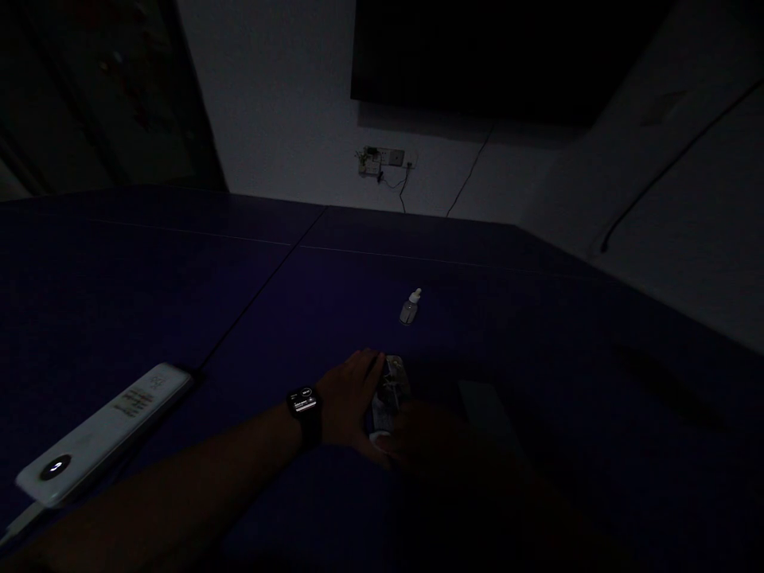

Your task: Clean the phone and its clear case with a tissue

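Observation:
In dim light, a flat phone-shaped thing with a patterned face (391,385) lies on the dark blue surface in front of me; it looks like a phone in a case. My left hand (351,402), with a lit smartwatch (304,402) on its wrist, grips its left edge, fingertips near the top and thumb by the bottom. A small white rounded part (380,437) shows at its lower end. Over its lower right lies my right hand (421,434), fingers curled against it, mostly lost in shadow. Beyond both hands is a small clear bottle with a white dropper top (409,309).
A white power bank (107,430) with a lit round display and a plugged-in cable (25,520) lies at left. Right of my hands is a pale flat rectangle (488,410). Behind the surface (263,239), a wall carries sockets (394,157), cords and a dark screen (477,64).

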